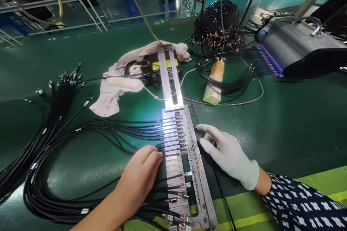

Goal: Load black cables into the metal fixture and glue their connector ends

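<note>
A slotted metal jig point(199, 173) lies on the green bench, with thin black cables point(130, 126) laid side by side across its upper slots. Their small metal connectors point(182, 133) line up along the jig's inner gap. My bare left hand point(141, 173) pinches one black cable at the jig's left edge, thumb and forefinger pressed together. Below it, several more connector ends point(187, 184) rest loosely over the lower jig. My right hand point(226, 149), in a white glove, hovers just right of the jig, thumb and forefinger apart, holding nothing visible.
A metal arm point(168, 79) reaches from the jig toward a black control box under a white cloth point(108, 95). A cable bundle point(59, 97) lies left. Behind stand a taped block point(214, 83), a cable heap point(219, 21) and a metal-hooded machine point(300, 47) with purple light.
</note>
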The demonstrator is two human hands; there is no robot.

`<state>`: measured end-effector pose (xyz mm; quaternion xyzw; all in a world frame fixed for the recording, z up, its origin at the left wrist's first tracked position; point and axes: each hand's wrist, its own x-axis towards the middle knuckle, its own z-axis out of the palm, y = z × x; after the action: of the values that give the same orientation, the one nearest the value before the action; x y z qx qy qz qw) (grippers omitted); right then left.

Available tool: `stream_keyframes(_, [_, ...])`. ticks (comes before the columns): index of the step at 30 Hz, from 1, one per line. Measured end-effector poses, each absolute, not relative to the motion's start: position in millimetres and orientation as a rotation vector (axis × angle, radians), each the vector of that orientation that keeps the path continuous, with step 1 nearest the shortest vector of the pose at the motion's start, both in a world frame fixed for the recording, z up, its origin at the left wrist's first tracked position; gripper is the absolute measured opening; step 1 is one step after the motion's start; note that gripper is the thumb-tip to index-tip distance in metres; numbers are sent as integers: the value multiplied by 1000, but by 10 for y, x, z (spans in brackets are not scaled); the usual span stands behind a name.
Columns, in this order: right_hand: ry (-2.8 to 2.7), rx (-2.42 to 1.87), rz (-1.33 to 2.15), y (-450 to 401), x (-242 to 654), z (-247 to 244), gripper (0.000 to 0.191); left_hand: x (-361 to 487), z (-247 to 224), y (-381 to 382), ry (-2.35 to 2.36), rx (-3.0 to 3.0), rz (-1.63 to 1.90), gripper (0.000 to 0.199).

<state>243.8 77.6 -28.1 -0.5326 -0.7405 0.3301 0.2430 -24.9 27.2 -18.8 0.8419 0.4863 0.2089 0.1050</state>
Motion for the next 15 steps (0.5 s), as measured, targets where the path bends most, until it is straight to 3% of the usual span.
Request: stream_keyframes(15, [-2057, -1470, 897, 804, 2444, -298, 29, -297, -210, 390, 1208, 2536, 537, 28])
